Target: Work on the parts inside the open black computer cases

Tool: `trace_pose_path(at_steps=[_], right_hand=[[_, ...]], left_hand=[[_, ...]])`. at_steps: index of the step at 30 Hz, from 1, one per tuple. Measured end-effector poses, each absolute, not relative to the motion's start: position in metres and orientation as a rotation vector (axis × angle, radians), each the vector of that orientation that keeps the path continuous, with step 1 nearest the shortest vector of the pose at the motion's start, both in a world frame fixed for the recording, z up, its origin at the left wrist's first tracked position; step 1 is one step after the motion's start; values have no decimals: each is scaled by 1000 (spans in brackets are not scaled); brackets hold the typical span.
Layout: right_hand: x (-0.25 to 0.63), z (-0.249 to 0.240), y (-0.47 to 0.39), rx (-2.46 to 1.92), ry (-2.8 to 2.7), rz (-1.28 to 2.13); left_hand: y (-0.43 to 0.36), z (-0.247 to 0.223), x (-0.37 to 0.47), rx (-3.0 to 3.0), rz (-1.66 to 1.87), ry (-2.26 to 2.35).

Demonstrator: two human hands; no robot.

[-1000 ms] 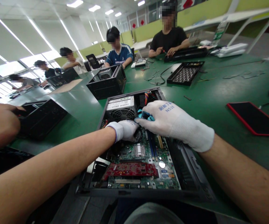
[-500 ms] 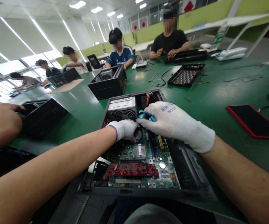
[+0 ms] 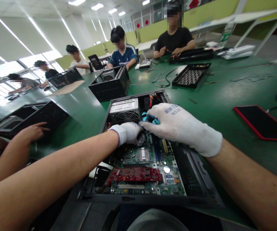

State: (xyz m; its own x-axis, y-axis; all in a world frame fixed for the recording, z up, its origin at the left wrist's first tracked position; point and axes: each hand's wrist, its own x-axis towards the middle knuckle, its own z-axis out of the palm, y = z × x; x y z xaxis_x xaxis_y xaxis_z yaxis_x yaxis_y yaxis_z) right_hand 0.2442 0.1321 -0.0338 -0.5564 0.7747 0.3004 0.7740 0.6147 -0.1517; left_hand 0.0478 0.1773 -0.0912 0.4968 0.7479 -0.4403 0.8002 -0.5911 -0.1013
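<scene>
In front of me an open black computer case (image 3: 201,179) lies on its side. It holds a green motherboard (image 3: 150,157), a red expansion card (image 3: 136,175) and a power supply (image 3: 124,107) with a fan grille. My left hand (image 3: 130,132), in a white glove, has its fingers curled down at dark round coils or cables (image 3: 142,138) beside the power supply; what they hold is hidden. My right hand (image 3: 167,120), gloved too, is closed around a teal thing (image 3: 155,120) whose kind I cannot make out. Its thumb and fingertips meet close to my left fingertips.
A red-edged black panel (image 3: 263,122) lies on the green table (image 3: 210,109) to the right. Further off are a black perforated tray (image 3: 191,75) and another case (image 3: 112,83). At left, a co-worker's hand (image 3: 34,131) is beside a third case (image 3: 49,118). Several people work around the table.
My hands stay in nearly the same place and pose. The co-worker's arm at left has moved down and toward the right, uncovering more of the case there.
</scene>
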Motion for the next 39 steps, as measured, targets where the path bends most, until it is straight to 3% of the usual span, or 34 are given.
trace_pose_path(at_steps=[12, 39], right_hand=[[244, -33, 133, -1242, -2544, -8], [246, -37, 135, -1211, -2470, 20]], left_hand=[[176, -85, 53, 2596, -807, 1388], [173, -85, 51, 2563, -719, 1355]])
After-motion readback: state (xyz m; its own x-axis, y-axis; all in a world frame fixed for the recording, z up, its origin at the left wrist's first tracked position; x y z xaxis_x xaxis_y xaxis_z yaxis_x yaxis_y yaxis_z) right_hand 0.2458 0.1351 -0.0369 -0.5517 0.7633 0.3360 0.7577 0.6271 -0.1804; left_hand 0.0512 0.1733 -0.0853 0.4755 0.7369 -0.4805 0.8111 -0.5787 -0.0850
